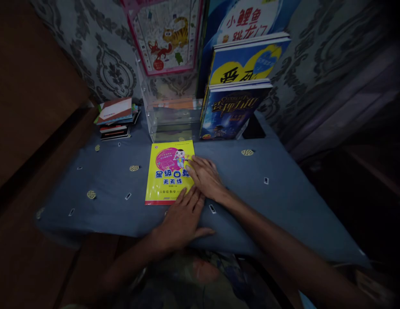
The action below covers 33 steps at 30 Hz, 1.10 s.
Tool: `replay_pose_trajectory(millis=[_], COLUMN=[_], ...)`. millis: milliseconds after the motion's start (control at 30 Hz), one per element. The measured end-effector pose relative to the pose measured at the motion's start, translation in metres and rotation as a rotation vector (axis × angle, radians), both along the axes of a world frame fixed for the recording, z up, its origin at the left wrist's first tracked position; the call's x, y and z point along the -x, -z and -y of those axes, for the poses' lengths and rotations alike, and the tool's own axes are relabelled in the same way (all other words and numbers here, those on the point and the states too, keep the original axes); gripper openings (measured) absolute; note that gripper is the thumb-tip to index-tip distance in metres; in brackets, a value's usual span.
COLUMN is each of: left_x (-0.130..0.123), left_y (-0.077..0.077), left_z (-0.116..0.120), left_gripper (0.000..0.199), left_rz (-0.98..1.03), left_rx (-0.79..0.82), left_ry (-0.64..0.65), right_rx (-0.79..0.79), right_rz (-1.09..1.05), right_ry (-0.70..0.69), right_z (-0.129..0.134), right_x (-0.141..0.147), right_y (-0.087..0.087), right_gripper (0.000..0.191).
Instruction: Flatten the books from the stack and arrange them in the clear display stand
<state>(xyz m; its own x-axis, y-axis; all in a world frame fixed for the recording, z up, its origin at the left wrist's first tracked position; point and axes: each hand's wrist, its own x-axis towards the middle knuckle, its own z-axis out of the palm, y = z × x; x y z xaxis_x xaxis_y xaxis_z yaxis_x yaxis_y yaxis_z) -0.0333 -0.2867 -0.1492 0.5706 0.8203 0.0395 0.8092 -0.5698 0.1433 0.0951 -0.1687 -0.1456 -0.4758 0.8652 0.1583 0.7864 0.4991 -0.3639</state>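
Observation:
A yellow workbook [164, 178] with a pink circle and a cartoon child on its cover lies closed on the blue tablecloth. My left hand [183, 216] rests on its lower right corner, fingers stretched out and thumb spread to the right. Along the book's right edge lies my right hand [206, 177], its fingers extended and partly over the cover. The fingertips of my left hand meet the underside of my right hand. Neither hand grips anything that I can see. Part of the cover's right side is hidden beneath the hands.
Behind the workbook stands a clear acrylic rack [174, 124]. A pink-framed picture book [167, 43] and several upright books, including a dark blue book [233, 111], stand there. A small book stack [116, 118] sits at left. A dark flat object [254, 128] lies right of the rack.

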Motion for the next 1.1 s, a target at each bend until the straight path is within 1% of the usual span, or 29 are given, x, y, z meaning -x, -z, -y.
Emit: replay_pose_trajectory(millis=[133,300,400,633,900,1100], left_x=[-0.007,-0.006,-0.003,0.012,0.030,0.047], left_y=[-0.001,0.002,0.001,-0.009,-0.015,-0.023], left_z=[0.000,0.002,0.005,0.015,0.024,0.024], left_gripper=[0.087,0.084,0.082,0.078,0.087,0.087], left_rz=[0.011,0.018,0.004,-0.013,0.033,0.059], left_rx=[0.005,-0.002,0.015,0.048,0.125,0.153], left_ry=[0.036,0.060,0.081,0.172,0.182,0.135], right_rx=[0.012,-0.012,-0.031,-0.017,-0.020,-0.015], right_rz=[0.010,0.035,0.027,0.032,0.060,0.062], right_ry=[0.018,0.003,-0.008,-0.009,-0.036,-0.032], right_z=[0.001,0.004,0.005,0.005,0.006,0.006], right_x=[0.001,0.002,0.001,0.000,-0.001,0.000], right_y=[-0.001,-0.003,-0.001,0.003,0.003,0.000], right_gripper=[0.055,0.054,0.055,0.058,0.058,0.056])
